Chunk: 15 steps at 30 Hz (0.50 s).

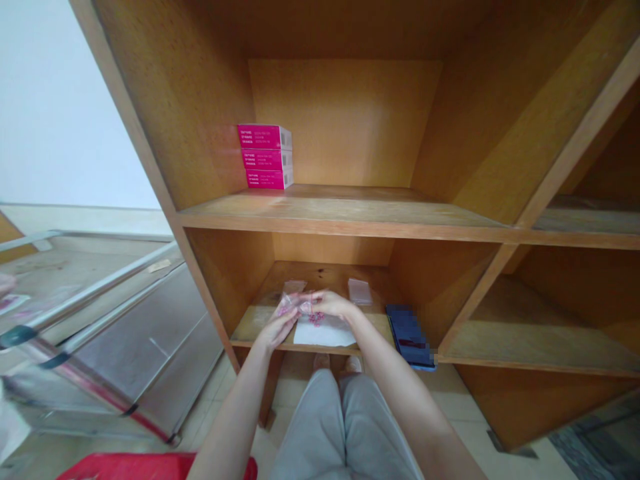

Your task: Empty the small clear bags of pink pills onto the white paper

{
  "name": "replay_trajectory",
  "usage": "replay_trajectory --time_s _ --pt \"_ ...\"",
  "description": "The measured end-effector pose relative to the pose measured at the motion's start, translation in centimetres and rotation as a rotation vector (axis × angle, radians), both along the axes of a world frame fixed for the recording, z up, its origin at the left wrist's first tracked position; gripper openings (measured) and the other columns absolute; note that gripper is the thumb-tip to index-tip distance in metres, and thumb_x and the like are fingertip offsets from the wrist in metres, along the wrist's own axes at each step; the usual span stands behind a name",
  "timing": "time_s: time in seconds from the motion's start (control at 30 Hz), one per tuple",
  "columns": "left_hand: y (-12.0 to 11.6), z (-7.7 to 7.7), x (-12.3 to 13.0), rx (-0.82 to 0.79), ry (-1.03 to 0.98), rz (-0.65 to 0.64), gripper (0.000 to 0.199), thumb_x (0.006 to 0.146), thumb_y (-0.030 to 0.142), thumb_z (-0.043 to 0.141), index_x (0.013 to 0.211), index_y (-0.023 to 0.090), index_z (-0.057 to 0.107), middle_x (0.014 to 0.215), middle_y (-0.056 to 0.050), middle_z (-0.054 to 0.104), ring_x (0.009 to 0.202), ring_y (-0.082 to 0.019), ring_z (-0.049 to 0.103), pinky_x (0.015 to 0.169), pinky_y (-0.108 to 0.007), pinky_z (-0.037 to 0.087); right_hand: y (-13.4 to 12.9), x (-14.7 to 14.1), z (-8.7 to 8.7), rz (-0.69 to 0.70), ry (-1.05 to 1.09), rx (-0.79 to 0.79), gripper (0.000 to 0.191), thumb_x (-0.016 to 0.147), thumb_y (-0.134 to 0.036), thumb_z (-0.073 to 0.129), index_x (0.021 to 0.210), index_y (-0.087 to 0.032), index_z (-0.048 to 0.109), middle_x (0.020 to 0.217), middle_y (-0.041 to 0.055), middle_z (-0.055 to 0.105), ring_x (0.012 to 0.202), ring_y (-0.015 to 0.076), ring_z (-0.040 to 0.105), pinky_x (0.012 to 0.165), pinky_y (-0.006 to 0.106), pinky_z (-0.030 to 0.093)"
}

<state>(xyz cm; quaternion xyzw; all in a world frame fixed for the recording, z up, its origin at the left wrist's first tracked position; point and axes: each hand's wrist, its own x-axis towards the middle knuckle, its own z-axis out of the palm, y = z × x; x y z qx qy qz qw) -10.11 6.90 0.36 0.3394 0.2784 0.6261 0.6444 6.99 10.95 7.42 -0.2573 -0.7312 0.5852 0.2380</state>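
Observation:
My left hand [277, 328] and my right hand [330, 304] meet over the lower wooden shelf [255, 327], both pinching a small transparent plastic bag [293, 304]. A pink beaded item [316, 319] dangles just below my right hand. Under my hands lies a white paper sheet [324, 331]. Two more small transparent packets [360, 291] [295, 287] rest behind my hands. To the right, a dark blue package [407, 335] overhangs the shelf's front edge.
Three stacked pink boxes [265, 157] stand on the upper shelf [345, 210]. Wooden dividers [475, 293] flank the compartment. At left stands a metal-framed glass case [140, 347], with part of another person's hand [5, 285] at the frame edge. A red object [150, 467] lies on the floor.

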Motion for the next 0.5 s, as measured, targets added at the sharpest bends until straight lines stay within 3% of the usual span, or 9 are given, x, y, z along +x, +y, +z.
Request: replay_trajectory --time_s 0.17,0.27,0.43,0.5 --pt "0.2 0.1 0.1 -0.06 -0.016 0.069 0.034 0.069 0.004 0.061 0.1 0.016 0.057 0.1 -0.005 0.064 0.084 -0.012 0.061 0.076 -0.023 0.047 0.2 0.2 -0.4 -0.157 -0.022 -0.033 0.031 0.066 -0.036 0.063 0.09 -0.017 0.067 0.081 0.005 0.067 0.059 0.0105 0.056 0.057 0.024 0.043" --pt "0.3 0.1 0.1 -0.079 -0.025 0.088 0.033 0.068 0.002 0.06 0.099 0.015 0.057 0.103 -0.006 0.063 0.085 -0.013 0.062 0.077 -0.024 0.048 0.5 0.6 -1.1 -0.299 0.05 -0.077 0.029 0.067 -0.037 0.062 0.085 -0.016 0.067 0.083 0.0062 0.067 0.06 0.0114 0.057 0.056 0.023 0.043" --pt "0.5 -0.3 0.0 -0.082 -0.034 0.118 0.033 0.067 0.0 0.06 0.097 0.015 0.058 0.105 -0.007 0.063 0.091 -0.016 0.061 0.081 -0.025 0.05 1.3 0.5 -3.7 -0.714 0.268 -0.14 0.034 0.07 -0.041 0.055 0.091 -0.016 0.062 0.098 0.0088 0.063 0.07 0.0147 0.06 0.064 0.026 0.045" --pt "0.7 -0.5 -0.1 -0.091 -0.034 0.121 0.032 0.068 0.0 0.06 0.096 0.015 0.058 0.104 -0.007 0.063 0.091 -0.016 0.062 0.083 -0.026 0.049 1.4 0.0 -4.9 -0.82 0.314 -0.151 0.036 0.073 -0.043 0.049 0.095 -0.017 0.06 0.103 0.0092 0.061 0.076 0.0166 0.061 0.069 0.028 0.045"
